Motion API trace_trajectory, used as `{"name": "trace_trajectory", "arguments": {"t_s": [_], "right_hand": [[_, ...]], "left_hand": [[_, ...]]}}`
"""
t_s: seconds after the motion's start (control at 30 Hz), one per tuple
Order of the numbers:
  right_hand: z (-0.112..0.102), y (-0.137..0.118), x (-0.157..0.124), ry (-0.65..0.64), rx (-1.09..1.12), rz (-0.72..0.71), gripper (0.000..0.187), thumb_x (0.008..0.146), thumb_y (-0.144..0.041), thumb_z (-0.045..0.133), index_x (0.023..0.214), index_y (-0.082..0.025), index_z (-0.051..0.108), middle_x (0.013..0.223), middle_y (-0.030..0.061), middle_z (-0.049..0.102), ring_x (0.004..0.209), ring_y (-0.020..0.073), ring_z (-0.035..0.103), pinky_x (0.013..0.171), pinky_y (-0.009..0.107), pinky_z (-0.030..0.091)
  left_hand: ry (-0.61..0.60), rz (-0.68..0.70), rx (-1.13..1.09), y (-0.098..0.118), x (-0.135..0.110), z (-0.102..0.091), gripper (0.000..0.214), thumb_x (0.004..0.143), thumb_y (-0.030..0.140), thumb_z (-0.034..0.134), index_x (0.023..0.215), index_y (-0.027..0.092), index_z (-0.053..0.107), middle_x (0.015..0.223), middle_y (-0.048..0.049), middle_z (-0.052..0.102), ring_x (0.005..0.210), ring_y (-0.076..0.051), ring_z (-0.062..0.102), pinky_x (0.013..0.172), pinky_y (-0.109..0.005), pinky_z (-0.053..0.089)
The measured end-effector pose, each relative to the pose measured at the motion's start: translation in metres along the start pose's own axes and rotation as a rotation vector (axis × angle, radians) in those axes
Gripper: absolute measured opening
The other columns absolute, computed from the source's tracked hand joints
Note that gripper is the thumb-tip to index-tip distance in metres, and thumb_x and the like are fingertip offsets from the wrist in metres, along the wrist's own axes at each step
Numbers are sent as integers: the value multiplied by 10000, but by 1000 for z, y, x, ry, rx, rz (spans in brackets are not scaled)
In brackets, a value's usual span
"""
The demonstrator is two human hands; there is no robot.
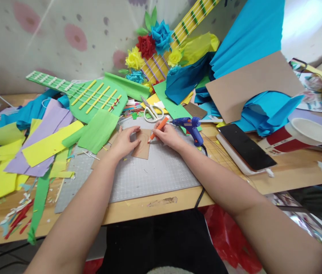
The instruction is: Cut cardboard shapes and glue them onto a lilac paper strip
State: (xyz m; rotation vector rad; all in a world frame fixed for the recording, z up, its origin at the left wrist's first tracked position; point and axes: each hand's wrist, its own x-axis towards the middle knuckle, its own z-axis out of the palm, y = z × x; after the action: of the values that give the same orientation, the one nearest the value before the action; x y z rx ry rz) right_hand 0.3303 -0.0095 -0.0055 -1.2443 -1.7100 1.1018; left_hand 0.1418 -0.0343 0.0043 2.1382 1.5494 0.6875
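Note:
On the grey cutting mat (155, 179) lies a small piece of brown cardboard (142, 147) with a faint curved outline drawn on it. My left hand (125, 141) rests on its left edge, thumb and fingers apart. My right hand (169, 136) is closed around an orange marker (160, 128), whose tip is at the cardboard's right side. Just beyond the hands are white-handled scissors (153, 113). A blue glue gun (191, 127) lies close to the right of my right hand.
A green paper guitar (92, 99) lies back left, and a yellow one with paper flowers (161, 64) leans on the wall. Crepe paper strips (47, 148) cover the left. A phone (245, 146), a paper cup (295, 137) and a large cardboard sheet (249, 82) are on the right.

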Motion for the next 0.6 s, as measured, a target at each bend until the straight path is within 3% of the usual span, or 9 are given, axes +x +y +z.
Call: {"name": "trace_trajectory", "arguments": {"t_s": [0.23,0.43,0.6], "right_hand": [[-1,3,3,142,-56,22,107,743,-302,475,705,-208,442,584,-26,505,542,110,451,519,234,337],[-2,1,1,55,-45,2,99,739,-280,481,696,-208,430,567,-31,493,511,103,434,500,231,327],[-1,3,3,141,-61,21,110,750,-304,472,713,-207,432,581,-29,499,524,104,434,510,228,338]], "left_hand": [[4,4,3,-2,0,1,481,720,213,559,1198,211,502,1217,-65,592,1156,-208,518,1116,-505,45],[4,9,-1,-1,0,0,477,728,220,553,1202,209,499,1224,-70,588,1150,-204,524,1119,-497,37],[8,12,-15,-2,0,1,474,721,216,551,1193,216,506,1221,-68,590,1159,-209,516,1116,-509,35]]}}
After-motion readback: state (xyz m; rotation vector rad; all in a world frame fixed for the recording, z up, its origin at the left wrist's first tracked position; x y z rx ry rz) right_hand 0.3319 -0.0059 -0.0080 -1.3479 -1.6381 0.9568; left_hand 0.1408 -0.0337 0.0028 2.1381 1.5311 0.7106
